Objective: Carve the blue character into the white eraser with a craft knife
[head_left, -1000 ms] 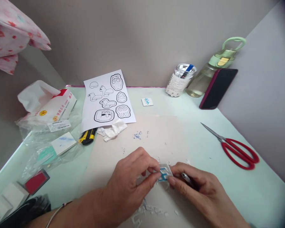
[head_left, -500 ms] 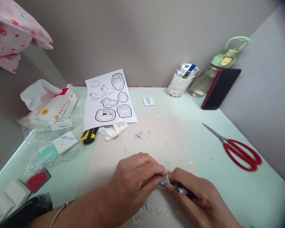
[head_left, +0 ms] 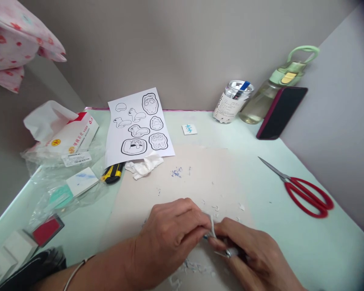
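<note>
My left hand (head_left: 176, 232) is closed on a small white carving block (head_left: 212, 226) with a bit of blue on it; most of it is hidden by fingers. In my right hand (head_left: 255, 250), the fingers wrap round a craft knife (head_left: 231, 253) with a silver metal collar, its thin blade pointing left. The right thumb and fingertips meet the block's right side. White and bluish shavings (head_left: 194, 266) lie on the pale mat (head_left: 200, 161) below the hands, with more scraps beyond.
A sheet of line drawings (head_left: 139, 121), crumpled tissue (head_left: 144, 165) and yellow-black box cutter (head_left: 113, 173) lie behind. Red-handled scissors (head_left: 309, 196), phone (head_left: 282, 113), bottle (head_left: 261, 101) and pen jar (head_left: 232, 103) are right. Tissue pack (head_left: 66, 133) and red ink pad (head_left: 48, 230) are left.
My right hand has shifted slightly down, and the knife blade now shows clear of the block. A white edge or strip stands more upright between the fingertips. The left hand has barely moved.
</note>
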Tool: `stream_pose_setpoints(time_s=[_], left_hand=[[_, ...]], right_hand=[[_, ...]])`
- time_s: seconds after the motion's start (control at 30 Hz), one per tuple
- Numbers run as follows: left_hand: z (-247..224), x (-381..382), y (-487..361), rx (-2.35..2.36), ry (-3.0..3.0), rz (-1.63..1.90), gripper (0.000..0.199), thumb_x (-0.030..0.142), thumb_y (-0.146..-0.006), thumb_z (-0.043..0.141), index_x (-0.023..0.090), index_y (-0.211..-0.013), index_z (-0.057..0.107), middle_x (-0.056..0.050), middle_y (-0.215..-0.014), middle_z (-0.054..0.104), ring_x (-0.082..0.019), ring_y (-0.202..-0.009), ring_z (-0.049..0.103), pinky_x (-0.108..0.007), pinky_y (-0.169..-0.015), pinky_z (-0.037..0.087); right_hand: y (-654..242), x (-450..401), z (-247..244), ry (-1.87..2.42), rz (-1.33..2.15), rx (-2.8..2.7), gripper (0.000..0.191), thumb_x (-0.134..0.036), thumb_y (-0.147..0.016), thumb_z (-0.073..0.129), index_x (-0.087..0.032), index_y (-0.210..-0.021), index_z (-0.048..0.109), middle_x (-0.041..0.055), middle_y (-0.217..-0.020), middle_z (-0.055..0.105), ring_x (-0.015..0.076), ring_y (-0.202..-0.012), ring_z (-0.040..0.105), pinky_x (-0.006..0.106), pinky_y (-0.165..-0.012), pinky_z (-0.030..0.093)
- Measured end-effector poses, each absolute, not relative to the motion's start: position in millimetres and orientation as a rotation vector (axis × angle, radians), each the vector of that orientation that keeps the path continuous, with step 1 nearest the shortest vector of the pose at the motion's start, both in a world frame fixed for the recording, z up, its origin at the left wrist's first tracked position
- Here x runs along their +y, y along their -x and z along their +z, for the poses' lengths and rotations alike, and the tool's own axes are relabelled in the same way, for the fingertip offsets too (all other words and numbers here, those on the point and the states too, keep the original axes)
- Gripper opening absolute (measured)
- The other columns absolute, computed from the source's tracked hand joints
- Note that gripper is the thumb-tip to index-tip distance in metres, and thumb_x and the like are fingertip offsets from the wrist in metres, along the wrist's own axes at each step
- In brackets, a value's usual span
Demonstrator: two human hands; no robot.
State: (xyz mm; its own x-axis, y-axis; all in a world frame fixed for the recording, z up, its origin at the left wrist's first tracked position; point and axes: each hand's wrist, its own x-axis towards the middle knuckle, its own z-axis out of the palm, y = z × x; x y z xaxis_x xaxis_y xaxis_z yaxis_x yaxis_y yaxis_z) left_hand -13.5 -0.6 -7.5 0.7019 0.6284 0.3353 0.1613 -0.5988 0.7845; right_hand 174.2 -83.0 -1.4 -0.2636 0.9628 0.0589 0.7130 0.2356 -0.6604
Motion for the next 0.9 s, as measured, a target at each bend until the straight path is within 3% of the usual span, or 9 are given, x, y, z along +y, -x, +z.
stream_pose_setpoints(time_s=[0.17,0.33,0.53,0.73,0.9], left_hand=[[-10.8,-3.7,11.9,0.639,-2.102,0.814,0.011,0.007,-0.085,0.057,0.016,-0.085,0.063,-0.001,-0.079,0.065,-0.012,-0.074,0.059,-0.022,-0.067,0.045],[-13.2,-8.4,8.7,0.722,-2.118,0.799,0.012,0.005,-0.076,0.059,0.017,-0.079,0.059,0.0,-0.074,0.06,-0.012,-0.068,0.055,-0.023,-0.061,0.042],[-14.1,-6.8,7.1,0.782,-1.949,0.796,0.015,0.004,-0.071,0.059,0.017,-0.078,0.059,0.002,-0.074,0.058,-0.009,-0.067,0.055,-0.019,-0.062,0.042],[-10.3,3.8,9.9,0.849,-1.621,0.771,0.006,0.012,-0.08,0.06,0.017,-0.083,0.06,0.001,-0.078,0.057,-0.01,-0.071,0.055,-0.021,-0.068,0.045],[-10.4,8.1,12.1,0.817,-1.542,0.683,0.016,0.025,-0.086,0.063,0.019,-0.1,0.062,-0.001,-0.089,0.058,-0.014,-0.081,0.056,-0.027,-0.079,0.046]], right_hand=[[-174.1,-82.3,-2.2,1.486,0.661,-2.102,0.019,-0.011,-0.088,0.043,-0.022,-0.074,0.037,-0.0065,-0.063,0.044,0.0066,-0.052,0.042,0.016,-0.048,0.033],[-173.8,-82.9,-5.1,1.512,0.743,-2.092,0.016,-0.011,-0.087,0.041,-0.021,-0.075,0.045,-0.0038,-0.065,0.051,0.0081,-0.055,0.047,0.018,-0.052,0.038],[-174.0,-79.9,2.3,1.651,1.014,-1.864,0.019,-0.026,-0.092,0.046,-0.021,-0.078,0.058,-0.0025,-0.068,0.059,0.0106,-0.06,0.053,0.019,-0.055,0.041],[-176.6,-76.5,10.0,1.716,1.194,-1.611,0.023,-0.039,-0.092,0.05,-0.024,-0.086,0.066,-0.0012,-0.076,0.068,0.0149,-0.069,0.062,0.02,-0.06,0.046],[-180.4,-74.2,6.8,1.705,1.186,-1.57,0.021,-0.04,-0.091,0.054,-0.026,-0.085,0.068,-0.0015,-0.076,0.069,0.0155,-0.07,0.064,0.02,-0.062,0.047]])
